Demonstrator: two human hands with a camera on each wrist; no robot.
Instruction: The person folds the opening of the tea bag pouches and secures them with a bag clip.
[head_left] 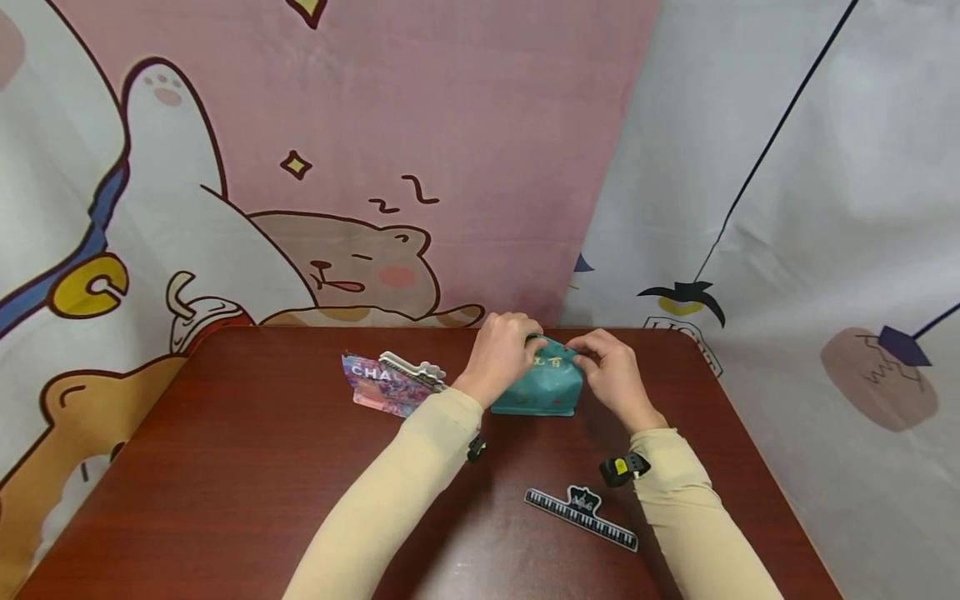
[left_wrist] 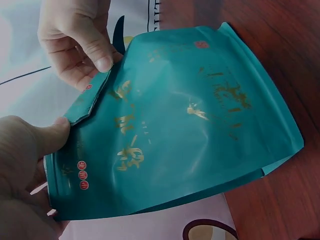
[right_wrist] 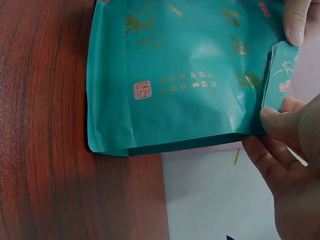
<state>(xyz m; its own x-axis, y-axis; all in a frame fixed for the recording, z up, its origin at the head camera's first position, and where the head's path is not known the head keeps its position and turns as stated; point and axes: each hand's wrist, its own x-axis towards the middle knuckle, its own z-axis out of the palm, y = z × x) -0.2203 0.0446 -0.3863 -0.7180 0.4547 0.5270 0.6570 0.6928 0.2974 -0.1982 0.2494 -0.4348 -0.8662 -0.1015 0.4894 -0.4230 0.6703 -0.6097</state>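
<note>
Teal, glossy foil pouch with gold and red lettering stood on the reddish-brown, wood-grained desk, near its far edge. A strip of the pouch's top was folded over towards the front, the fold lying between the two thumbs.

Left hand: pinching grip on one end of the fold, thumb on the front face, fingers behind. Right hand: likewise pinching, at the fold's other end. Both sleeves pale yellow; a small black device with a yellow patch sat at the right wrist.

To the left of the teal pouch: a pink and purple printed pouch marked "CHA", a long pale clip along its slanted top edge, partly hidden by the left arm. Nearer the wearer, between the forearms, a black-and-white piano-key clip with a crown-shaped handle lay flat, touching neither hand.

Behind the desk hung a cartoon-printed cloth, pink and whitish.
</note>
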